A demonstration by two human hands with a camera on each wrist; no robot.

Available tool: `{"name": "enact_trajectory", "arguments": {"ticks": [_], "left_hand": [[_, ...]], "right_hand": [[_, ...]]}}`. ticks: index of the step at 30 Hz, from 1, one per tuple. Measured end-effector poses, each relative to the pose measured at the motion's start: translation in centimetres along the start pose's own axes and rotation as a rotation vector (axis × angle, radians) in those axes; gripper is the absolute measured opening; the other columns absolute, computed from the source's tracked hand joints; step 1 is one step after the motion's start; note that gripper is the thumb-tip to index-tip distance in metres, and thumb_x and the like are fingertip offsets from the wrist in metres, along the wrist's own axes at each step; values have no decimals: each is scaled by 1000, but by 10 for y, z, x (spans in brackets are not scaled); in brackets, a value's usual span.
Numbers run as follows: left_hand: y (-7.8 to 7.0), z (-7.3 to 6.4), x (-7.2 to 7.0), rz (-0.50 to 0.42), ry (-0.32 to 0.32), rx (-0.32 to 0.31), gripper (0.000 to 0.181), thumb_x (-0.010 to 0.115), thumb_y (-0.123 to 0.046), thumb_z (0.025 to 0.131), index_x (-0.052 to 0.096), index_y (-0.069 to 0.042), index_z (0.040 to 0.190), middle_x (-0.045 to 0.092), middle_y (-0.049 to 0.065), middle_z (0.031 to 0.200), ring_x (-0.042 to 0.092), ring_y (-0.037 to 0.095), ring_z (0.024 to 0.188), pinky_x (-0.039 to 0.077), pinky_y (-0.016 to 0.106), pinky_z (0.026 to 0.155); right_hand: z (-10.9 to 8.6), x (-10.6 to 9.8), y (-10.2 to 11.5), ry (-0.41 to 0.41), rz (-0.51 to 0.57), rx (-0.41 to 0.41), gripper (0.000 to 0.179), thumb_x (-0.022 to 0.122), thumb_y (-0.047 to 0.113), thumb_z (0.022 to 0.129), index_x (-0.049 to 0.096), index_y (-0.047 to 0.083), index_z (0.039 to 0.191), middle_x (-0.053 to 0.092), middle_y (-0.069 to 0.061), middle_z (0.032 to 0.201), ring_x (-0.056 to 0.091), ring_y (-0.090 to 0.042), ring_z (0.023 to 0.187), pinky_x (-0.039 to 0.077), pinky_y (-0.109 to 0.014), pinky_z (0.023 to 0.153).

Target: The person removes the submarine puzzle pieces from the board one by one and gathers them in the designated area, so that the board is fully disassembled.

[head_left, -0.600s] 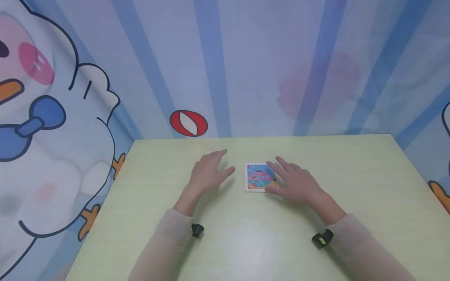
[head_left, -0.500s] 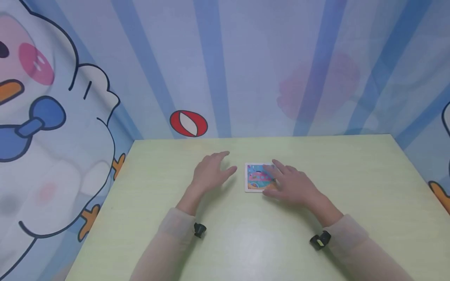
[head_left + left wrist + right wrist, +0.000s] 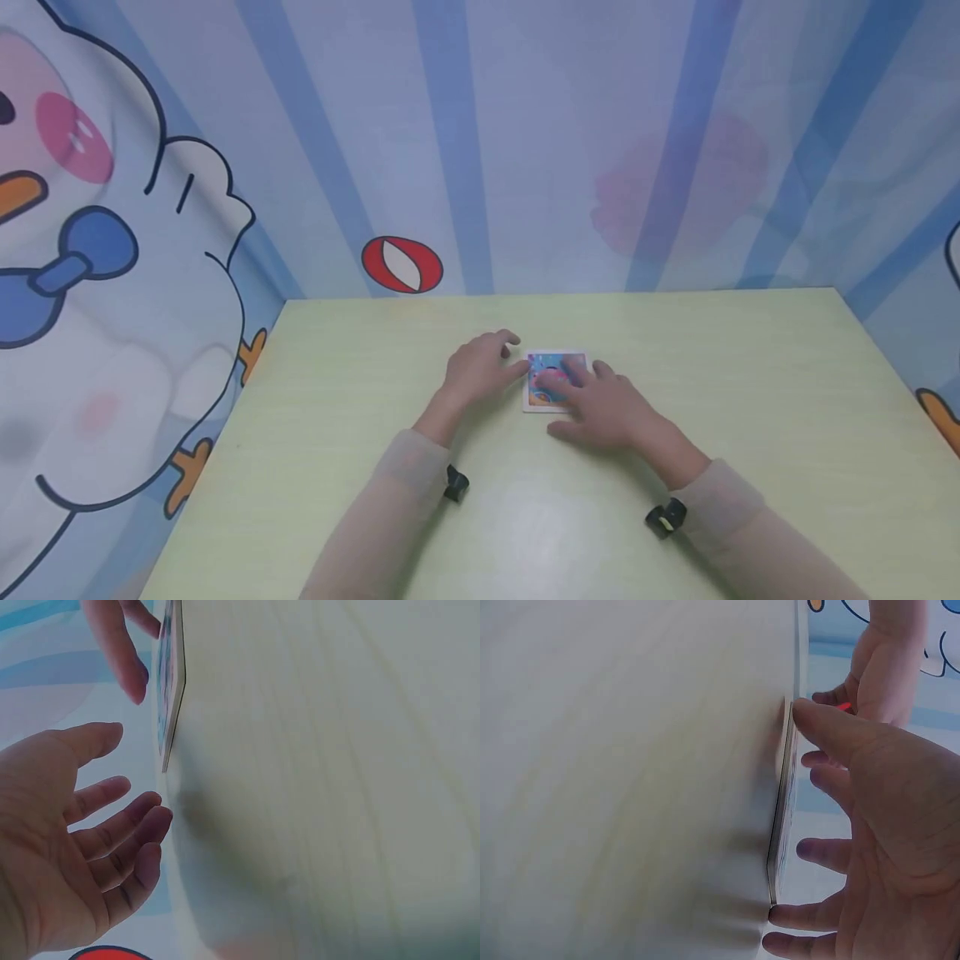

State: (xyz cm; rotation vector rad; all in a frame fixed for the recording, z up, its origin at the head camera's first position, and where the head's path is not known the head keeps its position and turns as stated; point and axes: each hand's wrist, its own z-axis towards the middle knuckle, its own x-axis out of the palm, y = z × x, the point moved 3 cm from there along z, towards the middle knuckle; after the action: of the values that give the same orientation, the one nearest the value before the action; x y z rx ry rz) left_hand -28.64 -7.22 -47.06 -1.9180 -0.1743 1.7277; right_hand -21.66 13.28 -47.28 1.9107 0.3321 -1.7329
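Note:
A square, thin picture board (image 3: 537, 400) with a white border and a blue and pink underwater picture lies flat on the table. My left hand (image 3: 480, 367) is at its left side, thumb tip right at the edge, fingers loosely bent. My right hand (image 3: 611, 408) spreads over the board's right part, its fingers covering some of the picture and its thumb just in front of the near edge. Seen edge-on in the right wrist view, the board (image 3: 782, 817) lies between thumb and fingers. In the left wrist view the left fingers (image 3: 112, 832) hold nothing.
The pale yellow-green table (image 3: 337, 375) stretches around both hands. A blue striped curtain (image 3: 540, 150) with cartoon figures rises behind its far edge. Small dark devices, such as the one at the right wrist (image 3: 665, 518), sit at the cuffs.
My left hand has moved right, up to the board's left edge. The right hand has slid left, further over the picture. The board has stayed nearly in place.

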Motion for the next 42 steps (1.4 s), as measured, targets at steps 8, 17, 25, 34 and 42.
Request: {"name": "enact_trajectory", "arguments": {"ticks": [8, 17, 25, 34, 42], "left_hand": [[-9, 11, 9, 34, 13, -21, 44, 70, -45, 96, 67, -17, 130, 70, 2, 114, 66, 21, 102, 53, 42, 82], [-17, 14, 20, 65, 14, -81, 49, 76, -54, 89, 67, -17, 121, 61, 3, 108, 59, 20, 90, 50, 39, 77], [-23, 12, 23, 51, 2, -127, 47, 78, -52, 89, 66, -16, 118, 58, 3, 106, 59, 22, 88, 49, 38, 76], [-27, 9, 22, 39, -20, -135, 46, 80, -49, 88, 68, -14, 115, 58, 3, 104, 59, 22, 87, 49, 38, 76], [-28, 9, 22, 63, -45, -156, 46, 81, -50, 87, 71, -14, 113, 59, 1, 101, 60, 20, 85, 49, 36, 74]], "right_hand": [[1, 3, 4, 48, -68, 2, 70, 62, 58, 97, 44, 31, 159, 35, -22, 162, 41, -60, 132, 45, -67, 94], [4, 1, 4, 77, -77, 1, 70, 62, 57, 98, 43, 31, 159, 34, -23, 163, 38, -63, 134, 44, -69, 95], [4, 2, 5, 80, -78, 4, 68, 63, 58, 97, 46, 30, 158, 35, -22, 163, 38, -63, 133, 45, -69, 93], [3, 0, 6, 75, -81, 3, 68, 64, 57, 97, 47, 30, 157, 36, -22, 162, 41, -62, 131, 46, -68, 91], [3, -1, 6, 44, -85, -13, 65, 66, 55, 96, 51, 29, 154, 41, -21, 158, 46, -59, 124, 49, -66, 84]]}}
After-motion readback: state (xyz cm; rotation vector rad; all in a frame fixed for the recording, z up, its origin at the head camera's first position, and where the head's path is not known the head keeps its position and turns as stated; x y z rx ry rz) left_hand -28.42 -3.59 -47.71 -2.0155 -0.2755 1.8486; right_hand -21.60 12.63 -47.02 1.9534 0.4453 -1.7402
